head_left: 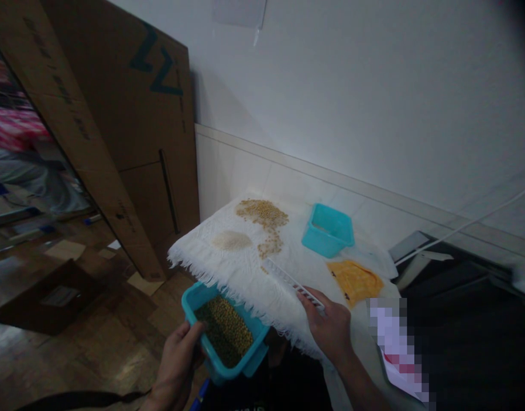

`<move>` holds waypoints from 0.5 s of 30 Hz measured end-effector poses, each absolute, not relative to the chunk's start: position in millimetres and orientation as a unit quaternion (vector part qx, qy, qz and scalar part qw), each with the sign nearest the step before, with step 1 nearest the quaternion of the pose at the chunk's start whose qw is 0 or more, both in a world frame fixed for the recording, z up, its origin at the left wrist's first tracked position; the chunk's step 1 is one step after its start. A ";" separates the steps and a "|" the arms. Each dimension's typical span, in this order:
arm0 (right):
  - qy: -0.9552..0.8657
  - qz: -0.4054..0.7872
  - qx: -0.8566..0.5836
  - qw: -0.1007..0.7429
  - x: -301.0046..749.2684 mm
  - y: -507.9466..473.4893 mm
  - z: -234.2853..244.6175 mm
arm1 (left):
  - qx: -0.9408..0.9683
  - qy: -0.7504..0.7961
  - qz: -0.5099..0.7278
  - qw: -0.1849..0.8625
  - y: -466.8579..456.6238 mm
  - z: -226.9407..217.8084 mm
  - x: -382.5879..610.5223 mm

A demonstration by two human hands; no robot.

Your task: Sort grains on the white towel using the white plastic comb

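My left hand [180, 357] is closed on the near-left rim of a teal plastic basket [259, 337], held just below the table's fringed edge. Yellow soybeans [234, 322] and smaller dark green beans [219, 342] lie inside it. Closed round the near end of a long white slotted plastic strip [288, 278] is my right hand [328, 325]. The strip's far tip rests at or just above the white cloth [228, 271], beside scattered soybeans [271, 244]. Farther back is a larger soybean heap [262, 211], with a pale grain pile [232, 240] to its left front.
A second teal basket [328, 228] stands at the back right of the cloth. In front of it lies a crumpled orange-yellow packet [356, 279]. A tall cardboard box [146, 125] borders the left side, and a wall [352, 85] rises behind. Dark equipment [468, 319] stands right.
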State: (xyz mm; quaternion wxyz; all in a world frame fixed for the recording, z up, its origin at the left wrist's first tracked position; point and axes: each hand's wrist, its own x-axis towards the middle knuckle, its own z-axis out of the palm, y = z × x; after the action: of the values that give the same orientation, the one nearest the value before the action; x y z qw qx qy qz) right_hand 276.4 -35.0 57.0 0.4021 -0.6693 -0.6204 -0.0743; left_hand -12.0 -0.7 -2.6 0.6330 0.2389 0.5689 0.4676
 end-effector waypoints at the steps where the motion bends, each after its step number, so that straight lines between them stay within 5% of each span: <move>1: -0.622 -0.074 -0.668 0.402 276.6 -34.3 57.3 | 0.238 0.567 0.467 0.635 -0.5 -1.1 -12.1; 15: -0.659 -0.024 -0.621 0.423 267.3 -30.1 65.8 | 0.233 0.564 0.464 0.642 -0.1 9.3 -9.6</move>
State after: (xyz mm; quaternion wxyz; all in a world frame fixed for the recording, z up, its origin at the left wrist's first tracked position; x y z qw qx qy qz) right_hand 267.3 -30.1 65.8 0.4228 -0.6213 -0.6593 -0.0243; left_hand -9.6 -0.1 9.3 0.6423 0.2326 0.5639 0.4640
